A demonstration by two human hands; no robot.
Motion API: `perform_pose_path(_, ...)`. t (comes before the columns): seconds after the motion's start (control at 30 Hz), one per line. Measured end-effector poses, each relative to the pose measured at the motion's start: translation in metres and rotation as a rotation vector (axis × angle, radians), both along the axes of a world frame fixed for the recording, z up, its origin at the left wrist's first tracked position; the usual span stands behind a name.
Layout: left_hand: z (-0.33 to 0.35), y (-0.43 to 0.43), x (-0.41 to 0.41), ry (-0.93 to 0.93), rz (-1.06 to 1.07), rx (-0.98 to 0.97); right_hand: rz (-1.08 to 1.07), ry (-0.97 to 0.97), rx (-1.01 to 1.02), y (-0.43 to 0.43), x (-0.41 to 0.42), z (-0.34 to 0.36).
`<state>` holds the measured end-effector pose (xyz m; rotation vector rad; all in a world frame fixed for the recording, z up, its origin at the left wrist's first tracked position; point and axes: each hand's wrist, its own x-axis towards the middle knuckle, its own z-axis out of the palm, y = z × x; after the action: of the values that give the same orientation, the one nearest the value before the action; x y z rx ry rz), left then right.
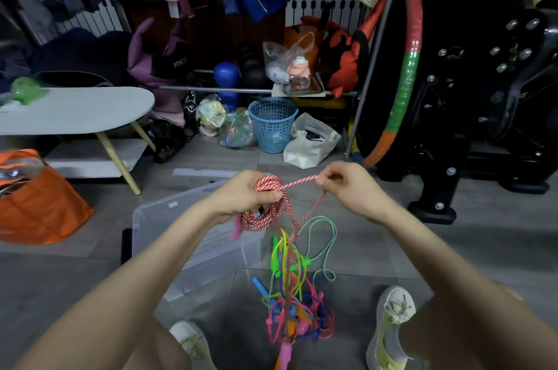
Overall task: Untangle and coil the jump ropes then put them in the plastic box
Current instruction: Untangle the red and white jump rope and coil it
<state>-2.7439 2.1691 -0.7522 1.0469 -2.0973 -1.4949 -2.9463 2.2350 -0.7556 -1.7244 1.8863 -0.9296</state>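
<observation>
Left hand (244, 194): fingers curled round the finished loops of the red-and-white rope (261, 220), held above the right side of the plastic box (157, 233).
Right hand (347, 185): pinches the same rope, just beyond the box's right edge – a short run is stretched nearly level between the two hands.
Free length: drops from the right hand's pinch, down and slightly back toward the box, into the tangle (293, 303).
Tangle: on the floor just right of the box's near corner, with a green-and-white rope (327, 236) looping out on the side away from the box.
Coming move, as I judge it: the right hand is nearer the slack, so it feeds the next loop leftward.
Room: the box lies open-topped below the coil – bare floor lies right of it.
</observation>
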Motion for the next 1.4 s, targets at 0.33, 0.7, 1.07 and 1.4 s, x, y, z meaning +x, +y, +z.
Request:
perform_pose_path(0.33, -0.018, -0.017, 0.019, 0.082, 0.177, 0.028, -0.169, 0.718, -0.062, 0.008, -0.060, 0.012)
perform_pose_path(0.7, -0.040, -0.043, 0.033, 0.159, 0.319, 0.140, -0.002, -1.140, 0.186, 0.049, -0.087, 0.000)
perform_pose_path(1.07, -0.045, -0.057, 0.030, 0.108, 0.331, 0.144, -0.044, 1.031, 0.480, 0.024, -0.069, -0.024)
perform_pose_path(1.4, -0.070, -0.033, 0.021, -0.015, 0.058, 0.095, -0.008, -1.211, 0.207, -0.007, -0.043, 0.044)
